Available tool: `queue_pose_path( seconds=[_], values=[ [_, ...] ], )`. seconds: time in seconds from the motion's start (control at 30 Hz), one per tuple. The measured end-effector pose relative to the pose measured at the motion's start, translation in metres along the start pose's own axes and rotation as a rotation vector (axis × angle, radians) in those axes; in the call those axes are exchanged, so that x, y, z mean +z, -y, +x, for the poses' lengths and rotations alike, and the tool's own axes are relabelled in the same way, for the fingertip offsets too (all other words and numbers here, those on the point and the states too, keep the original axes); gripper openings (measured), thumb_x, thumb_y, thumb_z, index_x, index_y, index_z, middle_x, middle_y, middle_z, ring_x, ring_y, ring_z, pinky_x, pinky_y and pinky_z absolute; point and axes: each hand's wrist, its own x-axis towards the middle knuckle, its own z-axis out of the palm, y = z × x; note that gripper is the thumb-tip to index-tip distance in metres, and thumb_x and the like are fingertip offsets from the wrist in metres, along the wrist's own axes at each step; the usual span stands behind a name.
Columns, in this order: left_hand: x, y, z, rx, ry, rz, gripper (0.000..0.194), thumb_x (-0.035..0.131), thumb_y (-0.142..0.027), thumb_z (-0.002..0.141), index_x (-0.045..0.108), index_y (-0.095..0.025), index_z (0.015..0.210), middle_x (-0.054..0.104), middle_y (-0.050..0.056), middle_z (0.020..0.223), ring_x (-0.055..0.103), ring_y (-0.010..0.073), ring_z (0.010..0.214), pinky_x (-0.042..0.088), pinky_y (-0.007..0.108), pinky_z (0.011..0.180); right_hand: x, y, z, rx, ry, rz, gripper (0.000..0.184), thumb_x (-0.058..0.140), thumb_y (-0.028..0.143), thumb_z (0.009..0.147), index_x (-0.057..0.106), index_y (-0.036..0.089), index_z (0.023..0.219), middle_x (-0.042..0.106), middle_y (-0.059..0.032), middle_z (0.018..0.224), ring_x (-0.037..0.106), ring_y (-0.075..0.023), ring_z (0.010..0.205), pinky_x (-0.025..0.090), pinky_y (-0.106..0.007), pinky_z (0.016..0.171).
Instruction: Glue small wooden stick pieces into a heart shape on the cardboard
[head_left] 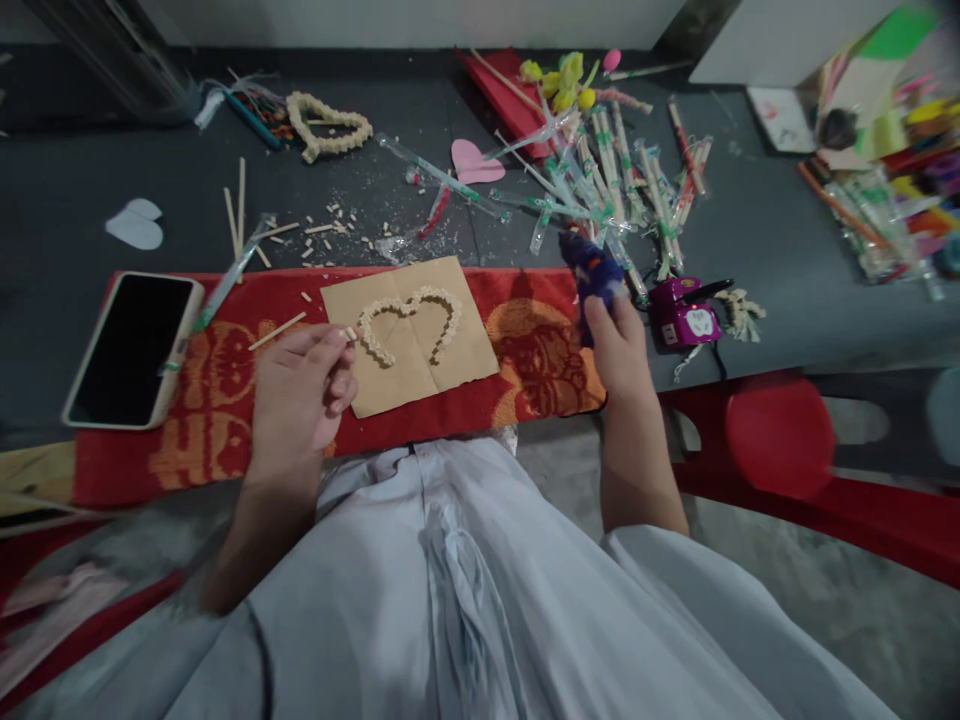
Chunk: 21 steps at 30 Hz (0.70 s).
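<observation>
Between the thumb and fingertips of my left hand (304,385) is a short piece of wooden stick (349,334). Just right of it, a partial heart outline built from small wooden pieces (411,305) lies on creased brown paper (409,385); its lower point is open. My right hand (619,340) is closed round a blue glue gun (592,268), held over the right end of the red patterned towel (540,370). A thin stick (277,330) rests on the towel by my left hand.
A phone (131,350) lies at the left. Cut bits (330,228) and a finished-looking wooden heart (330,128) are behind the towel. Wrapped chopsticks (611,165) pile up back right, with a purple device (684,312) nearer. A red stool (780,435) stands right.
</observation>
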Motion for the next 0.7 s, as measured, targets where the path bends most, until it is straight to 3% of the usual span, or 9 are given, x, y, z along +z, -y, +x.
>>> queue_pose_path(
  seconds=[0.1, 0.23, 0.33, 0.47, 0.6, 0.7],
  values=[
    [0.001, 0.006, 0.003, 0.037, 0.018, -0.026, 0.011, 0.081, -0.017, 0.064, 0.070, -0.014, 0.064, 0.059, -0.001, 0.055, 0.039, 0.0024, 0.034, 0.024, 0.013, 0.030, 0.002, 0.008, -0.002, 0.083, -0.056, 0.223, 0.042, 0.055, 0.070, 0.085, 0.052, 0.028, 0.082, 0.051, 0.0016, 0.064, 0.049, -0.0163, 0.048, 0.043, -0.035, 0.047],
    [0.003, 0.010, 0.005, 0.044, 0.007, -0.055, 0.012, 0.081, -0.016, 0.070, 0.070, -0.014, 0.065, 0.060, -0.001, 0.057, 0.039, 0.0021, 0.034, 0.024, 0.013, 0.030, 0.006, 0.023, -0.014, 0.133, 0.003, 0.303, 0.047, 0.053, 0.074, 0.084, 0.061, 0.028, 0.086, 0.060, -0.0031, 0.066, 0.057, -0.0200, 0.051, 0.044, -0.036, 0.042],
    [0.003, 0.012, 0.006, 0.042, 0.016, -0.081, 0.011, 0.079, -0.014, 0.073, 0.070, -0.014, 0.067, 0.059, -0.002, 0.056, 0.039, 0.0021, 0.034, 0.024, 0.013, 0.030, 0.014, 0.031, -0.030, 0.166, 0.109, 0.349, 0.051, 0.050, 0.077, 0.086, 0.064, 0.028, 0.083, 0.066, -0.0049, 0.072, 0.063, -0.0212, 0.057, 0.050, -0.037, 0.045],
    [0.001, 0.020, 0.008, 0.088, 0.069, -0.117, 0.016, 0.088, -0.020, 0.066, 0.073, -0.015, 0.069, 0.062, -0.001, 0.058, 0.041, 0.0015, 0.036, 0.026, 0.012, 0.029, 0.029, 0.046, -0.052, 0.152, 0.300, 0.552, 0.049, 0.057, 0.074, 0.084, 0.063, 0.026, 0.079, 0.067, -0.0020, 0.070, 0.059, -0.0149, 0.048, 0.050, -0.031, 0.042],
    [-0.001, 0.030, 0.011, 0.237, 0.095, -0.114, 0.030, 0.095, -0.038, 0.059, 0.075, -0.019, 0.069, 0.063, -0.003, 0.057, 0.039, 0.0014, 0.033, 0.023, 0.013, 0.026, 0.044, 0.063, -0.068, 0.104, 0.491, 0.736, 0.049, 0.062, 0.068, 0.085, 0.066, 0.020, 0.092, 0.067, -0.0011, 0.072, 0.059, -0.0110, 0.048, 0.048, -0.025, 0.042],
    [-0.005, 0.034, 0.012, 0.370, 0.088, -0.081, 0.025, 0.091, -0.041, 0.067, 0.077, -0.021, 0.073, 0.065, -0.003, 0.061, 0.042, 0.0019, 0.034, 0.025, 0.014, 0.027, 0.053, 0.068, -0.076, 0.037, 0.564, 0.820, 0.047, 0.063, 0.064, 0.087, 0.067, 0.018, 0.093, 0.066, -0.0012, 0.071, 0.059, -0.0101, 0.049, 0.048, -0.022, 0.043]
  ],
)
